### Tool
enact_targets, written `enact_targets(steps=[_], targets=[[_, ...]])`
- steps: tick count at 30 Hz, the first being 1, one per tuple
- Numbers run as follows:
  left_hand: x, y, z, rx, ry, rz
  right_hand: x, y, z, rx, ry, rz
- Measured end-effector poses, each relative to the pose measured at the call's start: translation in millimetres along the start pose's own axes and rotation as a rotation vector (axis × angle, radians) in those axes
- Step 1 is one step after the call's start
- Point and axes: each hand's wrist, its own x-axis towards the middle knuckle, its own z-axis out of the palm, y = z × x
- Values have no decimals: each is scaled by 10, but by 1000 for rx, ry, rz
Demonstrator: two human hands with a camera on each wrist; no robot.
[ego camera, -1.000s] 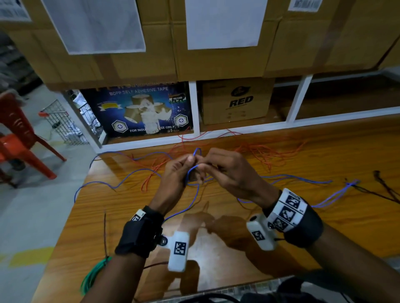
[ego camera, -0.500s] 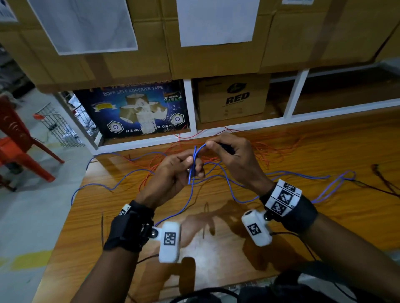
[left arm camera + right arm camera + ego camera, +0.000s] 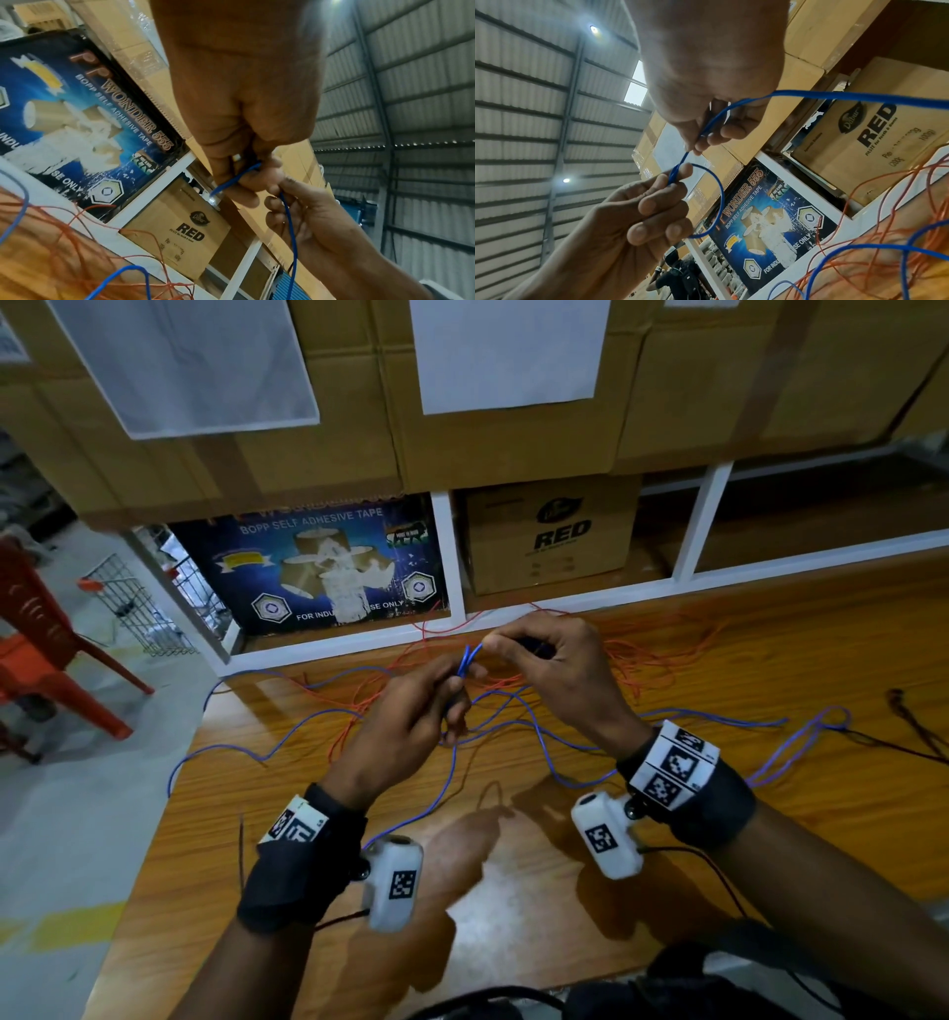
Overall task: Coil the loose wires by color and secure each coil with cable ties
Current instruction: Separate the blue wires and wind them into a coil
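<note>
Both hands are up over the table, close together; left hand pinches a few gathered strands of the blue wire, right hand pinches the same wire just above; the rest trails loose across the table, tangled with orange wires.

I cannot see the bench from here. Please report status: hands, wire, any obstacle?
Left hand and right hand both pinch the thin blue wire, small loop formed. No cable tie visible. Loose orange wires lie tangled beneath on the wooden table.
</note>
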Motion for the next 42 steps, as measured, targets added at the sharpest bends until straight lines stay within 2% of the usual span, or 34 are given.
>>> enact_targets(steps=[5, 9, 14, 18, 21, 23, 26, 29, 31, 37, 42], targets=[[-62, 19, 57, -427, 13, -106, 101, -37, -19, 106, -53, 39], [-99, 31, 84, -767, 18, -103, 216, -93, 10, 142, -76, 88], [-82, 15, 32, -989, -19, -54, 269, -93, 124, 237, -53, 85], [-39, -48, 40, -1147, 44, -121, 264, -31, 185, 211, -44, 129], [-27, -102, 84, -1299, 59, -127, 253, 35, 253, 128, -118, 136], [-29, -145, 96, -1378, 64, -136, 220, 72, 268, 199, -200, 163], [-34, -168, 117, -1343, 165, -177, 127, 77, 280, 298, -214, 214], [-28, -193, 157, -1196, 319, -237, 56, 118, 387, 260, -88, 224], [-8, -207, 204, -1132, 374, -237, 32, 171, 472, 243, -10, 249], [74, -152, 275, -1153, 410, -226, -42, 161, 607, 453, 96, 378], [128, -86, 287, -1185, 401, -187, -56, 126, 647, 291, 165, 313]])
